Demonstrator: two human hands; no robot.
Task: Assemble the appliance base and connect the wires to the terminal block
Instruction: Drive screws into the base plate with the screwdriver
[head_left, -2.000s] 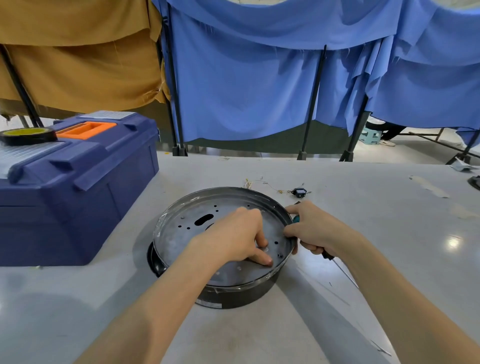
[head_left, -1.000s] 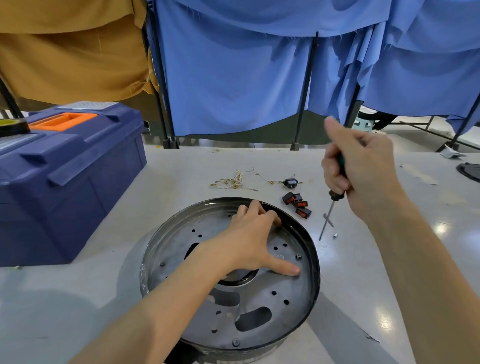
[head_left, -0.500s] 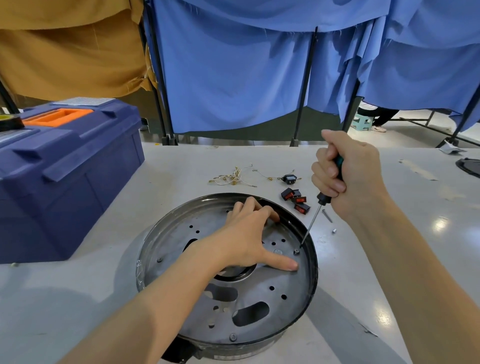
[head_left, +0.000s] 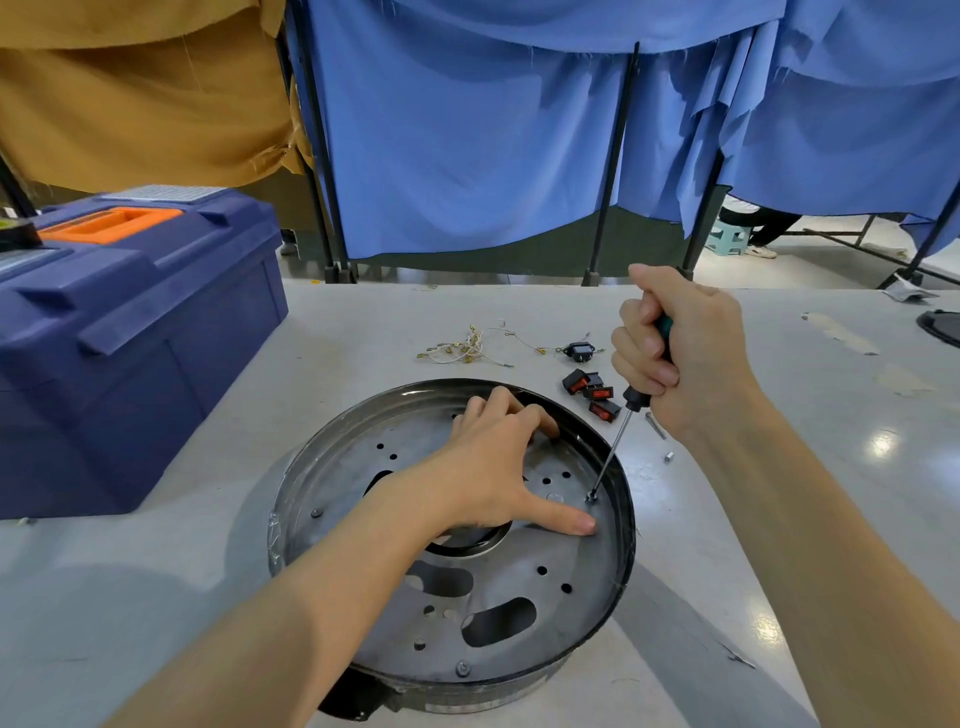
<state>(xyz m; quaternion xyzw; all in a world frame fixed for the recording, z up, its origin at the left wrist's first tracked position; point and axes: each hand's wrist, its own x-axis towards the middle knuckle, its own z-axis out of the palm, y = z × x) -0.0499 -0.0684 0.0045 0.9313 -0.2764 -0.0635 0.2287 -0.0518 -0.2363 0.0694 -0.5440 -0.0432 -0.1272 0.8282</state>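
Head view is showing the right hand (head_left: 675, 358) closing in a fist around the green-and-black handle of a slim steel screwdriver (head_left: 621, 431), whose tip is sitting on a small silver screw (head_left: 591, 498) below and to the left of that fist. The screw is lying near the right edge of a round grey perforated metal plate (head_left: 498, 587), seated inside the black-rimmed circular appliance base (head_left: 621, 561) on the pale grey table (head_left: 831, 467). The left hand (head_left: 488, 478) is pressing flat and open on the plate, holding nothing, its thumb reaching towards the screw just short of the tip.

Judging by this, the step is driving that screw. The shaft is leaning; bringing it more upright over the screw while pushing down should keep the tip from slipping out. The flat hand should be bearing down so the plate is not turning.

Beyond the fist, the thin pale wires with brass terminals (head_left: 470, 348) are waiting loose on the table, with black-and-red rocker switches (head_left: 595, 395) just left of the handle.
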